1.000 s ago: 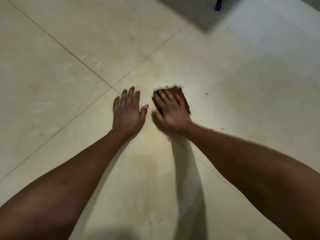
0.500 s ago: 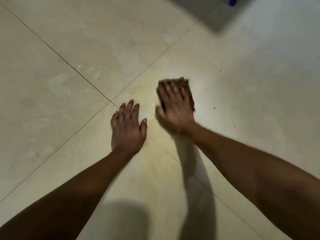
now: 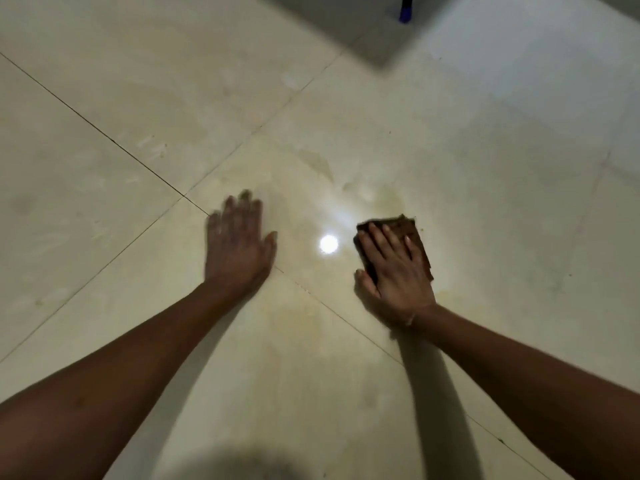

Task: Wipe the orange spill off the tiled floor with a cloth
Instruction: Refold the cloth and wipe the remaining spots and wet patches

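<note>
A person's two bare arms reach down over a tiled floor (image 3: 145, 109) of large, glossy cream tiles, faintly mottled and divided by thin dark grout lines (image 3: 104, 133) that cross the view diagonally. A round white glare of a lamp (image 3: 328, 244) shines off the polished surface between the two hands.

The right hand (image 3: 394, 271) lies flat on a folded cloth (image 3: 401, 224), a dark brown, roughly rectangular pad with a ragged far edge. Its fingers (image 3: 384, 240) are straight and slightly fanned, pressing the cloth against the tile without curling round it. The thumb lies beside the cloth's near left edge, on or just over the bare floor.

The left hand (image 3: 239, 247), blurred, is spread palm-down on the tile just right of where the grout lines meet. Its fingers are extended and close together, the thumb is angled out to the right, and it holds nothing.

The orange spill (image 3: 388, 199) shows only as a pale yellowish, streaky film on the tile around and beyond the cloth, with a fainter tint nearer the person, between the forearms.

At the top edge a small blue object (image 3: 404, 12), too blurred to identify, stands in a grey patch of shadow. Each forearm casts a soft shadow on the floor.
</note>
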`<act>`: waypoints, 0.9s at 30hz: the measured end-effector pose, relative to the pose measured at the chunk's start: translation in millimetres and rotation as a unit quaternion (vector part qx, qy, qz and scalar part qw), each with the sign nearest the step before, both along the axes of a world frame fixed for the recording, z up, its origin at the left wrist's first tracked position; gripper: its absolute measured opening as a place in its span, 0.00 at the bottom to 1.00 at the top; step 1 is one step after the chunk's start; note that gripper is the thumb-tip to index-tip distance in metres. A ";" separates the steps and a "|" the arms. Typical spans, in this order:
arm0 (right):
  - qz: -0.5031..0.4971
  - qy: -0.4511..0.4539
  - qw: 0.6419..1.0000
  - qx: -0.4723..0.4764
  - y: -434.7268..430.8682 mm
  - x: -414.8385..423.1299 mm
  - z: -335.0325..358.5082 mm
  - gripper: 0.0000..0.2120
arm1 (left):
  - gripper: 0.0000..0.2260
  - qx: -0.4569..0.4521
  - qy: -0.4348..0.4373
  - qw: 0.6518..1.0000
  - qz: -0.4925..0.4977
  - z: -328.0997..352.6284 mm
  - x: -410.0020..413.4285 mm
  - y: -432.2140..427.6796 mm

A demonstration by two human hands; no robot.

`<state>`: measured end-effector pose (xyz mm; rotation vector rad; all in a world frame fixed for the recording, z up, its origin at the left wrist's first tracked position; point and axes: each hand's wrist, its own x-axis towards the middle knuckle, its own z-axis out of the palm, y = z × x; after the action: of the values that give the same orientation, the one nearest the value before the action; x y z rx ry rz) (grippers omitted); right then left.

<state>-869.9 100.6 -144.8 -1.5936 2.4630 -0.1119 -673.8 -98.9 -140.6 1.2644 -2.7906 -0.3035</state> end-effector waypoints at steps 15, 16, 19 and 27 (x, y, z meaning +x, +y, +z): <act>-0.170 0.006 0.985 0.034 16.5 -64.4 8.6 0.30 | 0.28 0.028 -0.010 0.991 -0.130 -10.3 -53.4 70.1; -0.179 0.002 0.984 0.026 16.7 -62.6 7.6 0.31 | 0.28 0.028 -0.008 0.991 -0.130 -11.2 -52.7 70.0; -0.151 0.001 0.988 0.005 83.7 -22.4 4.1 0.31 | 0.28 0.029 -0.005 0.990 -0.136 -10.5 -52.2 69.7; -0.254 0.034 0.966 0.020 32.6 -12.4 5.8 0.33 | 0.27 0.054 0.024 0.988 -0.144 -10.2 -53.0 67.4</act>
<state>-882.3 133.2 -139.0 -0.9287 2.8481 -0.0832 -726.8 -31.5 -150.8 0.8538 -2.9475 -0.4983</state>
